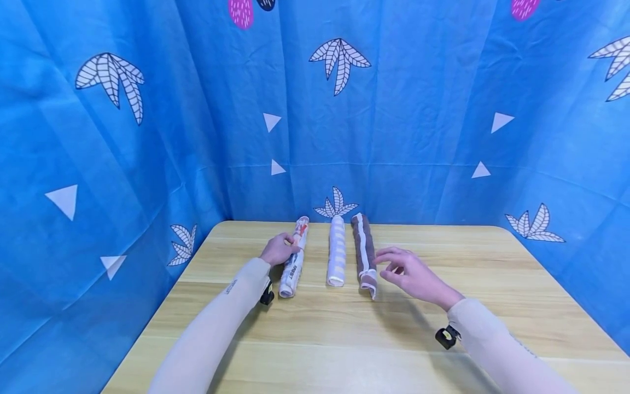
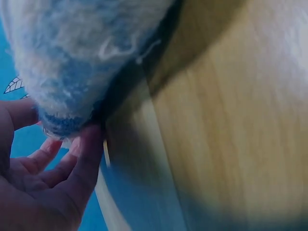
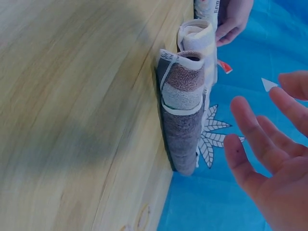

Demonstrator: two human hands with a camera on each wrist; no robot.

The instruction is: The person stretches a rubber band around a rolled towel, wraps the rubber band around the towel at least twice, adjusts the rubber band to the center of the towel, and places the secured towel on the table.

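Three rolled towels lie side by side on the table. My left hand (image 1: 279,249) holds the leftmost one, a white rolled towel with a colored print (image 1: 292,273). Up close in the left wrist view, this towel (image 2: 82,57) looks fluffy and blue-white, with thumb and fingers at its lower end. In the middle is a pale striped rolled towel (image 1: 337,251), which neither hand touches. The brown rolled towel with white bands (image 1: 364,246) is on the right. Beside it hovers my right hand (image 1: 408,273), its fingers spread and loosely bent, holding nothing; the right wrist view shows a gap between them.
The light wooden table (image 1: 315,350) stretches toward me and to both sides. A blue curtain (image 1: 418,109) with leaf and triangle prints hangs behind the table's far edge and at its sides. Small black wrist cameras sit at both cuffs.
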